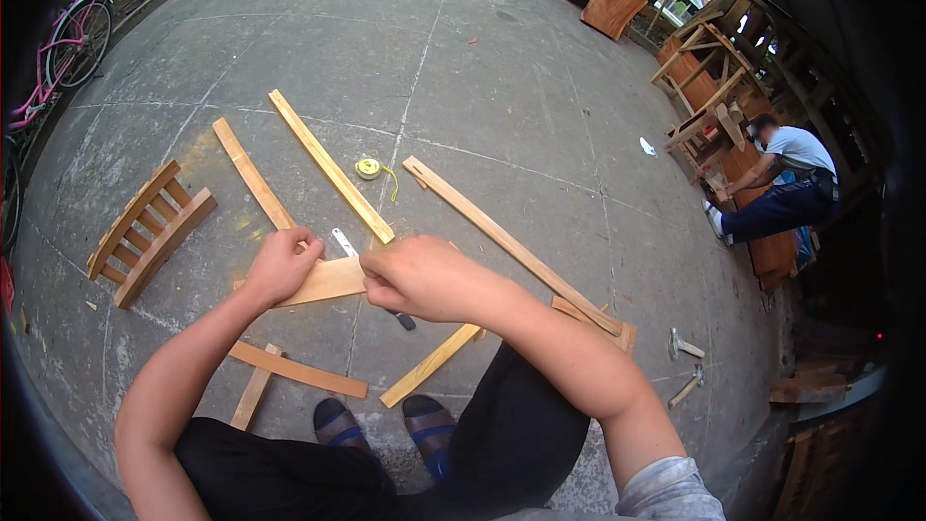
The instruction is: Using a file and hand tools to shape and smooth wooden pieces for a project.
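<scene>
A short, flat, pale wooden board (333, 280) lies across in front of me between my hands. My left hand (282, 265) is closed on its left part, thumb and fingertips at the far edge. At its right end my right hand (424, 278) is closed, with curled fingers against the wood; whether it also pinches something small is hidden. Under the board passes a long tool with a pale metal blade (343, 243) and a dark handle (405, 321); its middle is covered. Just beyond my hands lie a long yellowish strip (328, 164) and a slightly curved wooden piece (253, 174).
A slatted chair-back assembly (149, 232) sits at left, a yellow tape measure (368, 169) ahead. A long slotted wooden leg (511, 241) and two hammers (685, 345) lie right. Wooden pieces (299, 370) surround my feet. Far right, a person (796, 169) bends over wood.
</scene>
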Action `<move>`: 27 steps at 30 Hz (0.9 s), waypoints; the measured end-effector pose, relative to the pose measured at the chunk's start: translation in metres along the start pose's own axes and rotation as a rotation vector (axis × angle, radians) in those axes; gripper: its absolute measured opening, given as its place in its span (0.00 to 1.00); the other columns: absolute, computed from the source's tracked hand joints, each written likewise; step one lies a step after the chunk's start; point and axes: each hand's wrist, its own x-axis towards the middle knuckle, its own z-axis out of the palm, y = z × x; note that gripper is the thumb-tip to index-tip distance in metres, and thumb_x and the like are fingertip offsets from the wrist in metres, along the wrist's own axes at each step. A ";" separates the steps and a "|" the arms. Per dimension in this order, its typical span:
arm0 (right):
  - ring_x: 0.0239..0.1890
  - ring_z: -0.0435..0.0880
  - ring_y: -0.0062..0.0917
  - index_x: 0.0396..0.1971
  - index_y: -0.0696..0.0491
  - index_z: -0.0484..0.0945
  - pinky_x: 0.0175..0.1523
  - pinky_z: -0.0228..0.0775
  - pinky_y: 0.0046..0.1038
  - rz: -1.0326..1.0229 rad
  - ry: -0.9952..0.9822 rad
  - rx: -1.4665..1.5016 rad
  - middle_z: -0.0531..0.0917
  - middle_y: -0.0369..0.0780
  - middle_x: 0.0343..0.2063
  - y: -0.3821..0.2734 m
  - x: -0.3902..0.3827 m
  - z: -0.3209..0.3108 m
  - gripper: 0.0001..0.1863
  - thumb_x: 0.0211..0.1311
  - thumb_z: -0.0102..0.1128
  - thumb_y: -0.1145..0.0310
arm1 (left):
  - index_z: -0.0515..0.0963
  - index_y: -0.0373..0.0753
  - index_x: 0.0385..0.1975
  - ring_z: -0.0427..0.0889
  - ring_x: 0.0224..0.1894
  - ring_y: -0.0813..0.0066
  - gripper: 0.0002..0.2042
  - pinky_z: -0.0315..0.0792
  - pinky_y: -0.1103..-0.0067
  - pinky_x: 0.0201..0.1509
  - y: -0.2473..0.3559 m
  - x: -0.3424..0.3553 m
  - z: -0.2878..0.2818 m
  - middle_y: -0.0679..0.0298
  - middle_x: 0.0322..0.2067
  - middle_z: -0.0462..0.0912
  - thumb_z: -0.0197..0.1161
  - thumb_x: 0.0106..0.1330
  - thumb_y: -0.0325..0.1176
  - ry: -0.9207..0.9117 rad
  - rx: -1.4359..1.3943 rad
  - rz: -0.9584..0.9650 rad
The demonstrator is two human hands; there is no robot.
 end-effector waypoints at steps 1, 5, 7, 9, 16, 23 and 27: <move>0.30 0.84 0.48 0.28 0.57 0.76 0.36 0.74 0.48 -0.001 0.000 -0.001 0.83 0.48 0.23 -0.003 0.000 -0.002 0.14 0.70 0.55 0.62 | 0.86 0.32 0.32 0.89 0.33 0.56 0.17 0.78 0.67 0.43 -0.006 0.001 0.001 0.48 0.27 0.87 0.60 0.66 0.42 0.009 -0.034 -0.008; 0.28 0.83 0.48 0.27 0.58 0.77 0.36 0.73 0.47 -0.018 0.019 0.077 0.82 0.49 0.22 -0.006 -0.002 -0.003 0.17 0.72 0.54 0.60 | 0.86 0.31 0.33 0.89 0.35 0.55 0.17 0.79 0.67 0.45 -0.021 0.002 0.001 0.46 0.29 0.87 0.60 0.66 0.41 0.052 -0.089 -0.038; 0.27 0.83 0.48 0.24 0.59 0.76 0.36 0.72 0.46 -0.036 0.026 0.085 0.80 0.49 0.20 -0.005 -0.004 -0.009 0.21 0.74 0.54 0.59 | 0.86 0.31 0.33 0.89 0.35 0.55 0.17 0.79 0.67 0.45 -0.026 0.004 0.002 0.46 0.29 0.88 0.60 0.66 0.41 0.059 -0.100 -0.051; 0.27 0.83 0.47 0.24 0.60 0.76 0.36 0.72 0.46 -0.023 0.051 0.063 0.80 0.49 0.19 -0.005 -0.006 -0.013 0.22 0.74 0.54 0.58 | 0.86 0.31 0.34 0.89 0.36 0.55 0.17 0.79 0.66 0.46 -0.024 0.001 -0.001 0.46 0.31 0.88 0.59 0.66 0.41 0.065 -0.080 -0.056; 0.52 0.86 0.46 0.77 0.45 0.61 0.55 0.81 0.42 0.285 0.224 -0.247 0.79 0.53 0.58 0.004 -0.029 -0.039 0.41 0.67 0.68 0.59 | 0.86 0.31 0.38 0.89 0.43 0.49 0.19 0.78 0.65 0.51 -0.026 0.003 -0.008 0.44 0.36 0.88 0.59 0.67 0.43 0.071 0.005 -0.020; 0.47 0.87 0.38 0.74 0.49 0.70 0.52 0.79 0.38 0.386 -0.182 -0.053 0.87 0.48 0.44 0.018 -0.031 -0.031 0.35 0.74 0.61 0.48 | 0.85 0.31 0.36 0.86 0.36 0.57 0.20 0.76 0.66 0.46 -0.054 0.005 -0.015 0.46 0.31 0.87 0.57 0.70 0.45 0.104 0.031 -0.054; 0.44 0.87 0.35 0.71 0.50 0.73 0.51 0.79 0.36 0.319 -0.149 0.007 0.87 0.47 0.42 0.014 -0.031 -0.027 0.33 0.74 0.61 0.47 | 0.85 0.30 0.36 0.86 0.37 0.60 0.23 0.76 0.67 0.47 -0.047 0.004 -0.018 0.47 0.31 0.87 0.57 0.72 0.48 0.093 0.038 -0.101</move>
